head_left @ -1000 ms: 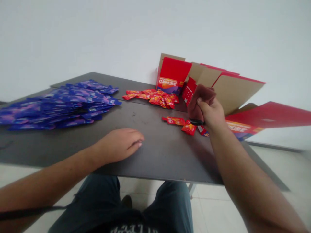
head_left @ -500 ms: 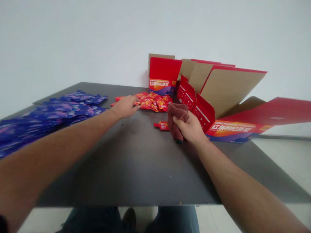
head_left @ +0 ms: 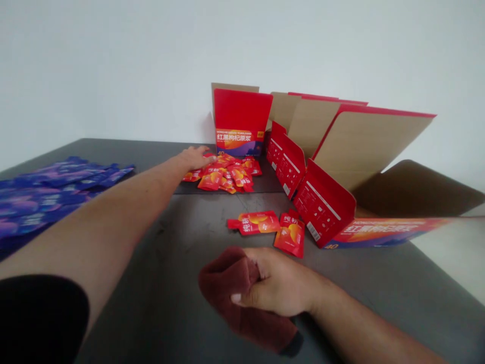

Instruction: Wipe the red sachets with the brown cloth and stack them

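Observation:
My right hand is closed around a crumpled brown cloth with a dark end, low over the near part of the table. Beyond it lie two red pouches, one on its side and one more upright, touching or nearly touching. My left hand reaches far forward to the back left of a loose pile of red pouches. Its fingers are stretched out, resting on or just over the pile's edge, and partly hidden from view.
Blue-purple pouches lie in a heap on the left. A red printed box with a raised flap stands behind the red pile. More open boxes line the right side of the dark table, their flaps sticking up and outward.
My right hand has drawn the cloth nearer and leftward, uncovering the two red pouches. My left hand has shifted to the back of the red pile. The camera view has also moved.

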Available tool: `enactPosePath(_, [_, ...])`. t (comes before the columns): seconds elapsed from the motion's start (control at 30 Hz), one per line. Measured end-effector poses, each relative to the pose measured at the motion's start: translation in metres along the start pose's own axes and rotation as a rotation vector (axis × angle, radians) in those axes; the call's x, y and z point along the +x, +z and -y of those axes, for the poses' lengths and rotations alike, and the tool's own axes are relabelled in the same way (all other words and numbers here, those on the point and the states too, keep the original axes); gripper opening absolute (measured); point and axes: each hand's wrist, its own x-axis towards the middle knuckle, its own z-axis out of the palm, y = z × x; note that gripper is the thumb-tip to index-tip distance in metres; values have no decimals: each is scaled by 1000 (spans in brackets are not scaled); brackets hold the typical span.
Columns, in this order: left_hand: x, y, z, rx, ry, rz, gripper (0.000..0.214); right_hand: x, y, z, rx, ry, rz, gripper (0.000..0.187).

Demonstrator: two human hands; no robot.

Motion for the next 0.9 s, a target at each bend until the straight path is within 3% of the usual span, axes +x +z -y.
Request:
enactPosePath(0.23, [29,15,-22,-36,-3,96,105,-1,2,11,-13,-24,20,47])
enactPosePath(0.67, [19,6,-69,-34,214,109,95,2,5,8,-5,-47,32,49])
enactPosePath(0.77, [23,12,-91,-25,286,98,101,2,5,6,-19,-60,42,50])
enactPosePath(0.9, [22,27,-136,-16,459,56,92,4,3,4,8,-86,100,52])
